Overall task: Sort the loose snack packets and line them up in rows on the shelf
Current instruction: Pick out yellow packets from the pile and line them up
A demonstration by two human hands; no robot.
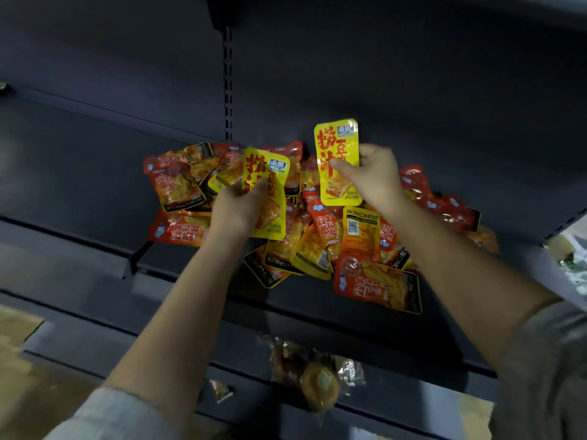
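Observation:
A loose heap of red and yellow snack packets lies on the dark shelf, spreading from its middle to the right. My left hand pinches a yellow packet with red writing, held upright above the heap. My right hand holds a second, matching yellow packet a little higher and to the right, thumb on its front. Both packets face me.
The shelf's left half is bare dark metal, with a slotted upright at the back. On the lower shelf lie several clear-wrapped snacks and a small packet. A cardboard box shows at bottom left.

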